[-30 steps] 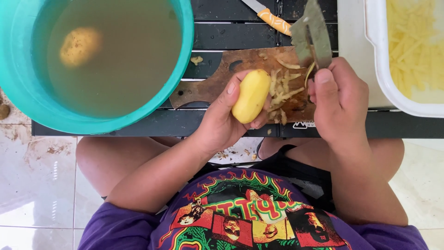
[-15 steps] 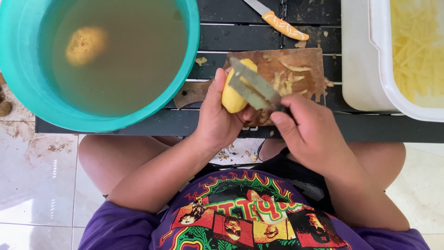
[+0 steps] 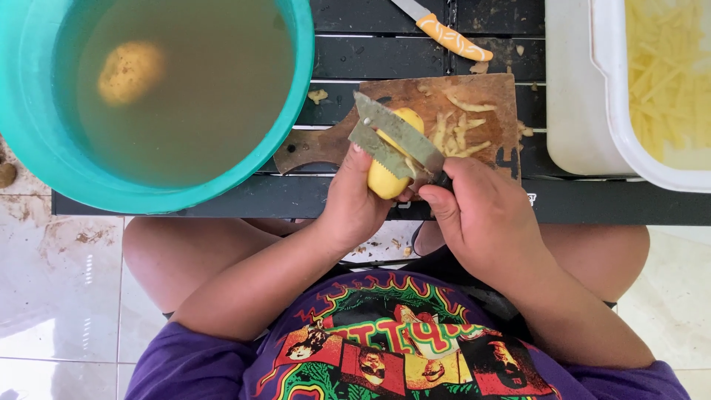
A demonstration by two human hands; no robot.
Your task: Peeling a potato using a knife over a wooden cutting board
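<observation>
Drawing the serrated metal peeler (image 3: 392,138) across the yellow, already skinned potato (image 3: 390,163), with the right hand (image 3: 481,215) wrapped firmly round the tool's handle and the double blade laid diagonally over the tuber, touching its upper face. Compared with 0.5 s ago, slid a little toward the near edge of the table, blade and potato together, and turned slightly steeper; compared with 1 s ago, swung down from a raised position on the far right, well apart from the potato, onto its surface. Suggests a fresh stroke under way, cutting strips rather than skin, judging by the pale shreds (image 3: 459,132) heaped on the wooden cutting board (image 3: 489,96) just right of the blade. Cradled from the left by the left hand (image 3: 354,204), fingers curled round the potato's near and left side, thumb pressed along its flank, held above the board's left half. To the far left, a teal basin (image 3: 300,81) of cloudy water with 1 unpeeled potato (image 3: 129,70) sunk in it, unchanged. At the far edge, an orange-handled knife (image 3: 452,37) lying on the black slatted table (image 3: 622,204), untouched. At the far right, a white tub (image 3: 615,96) holding cut potato sticks (image 3: 666,67). Below the table, bare knees and a purple printed shirt (image 3: 400,348) over pale floor tiles (image 3: 59,296).
</observation>
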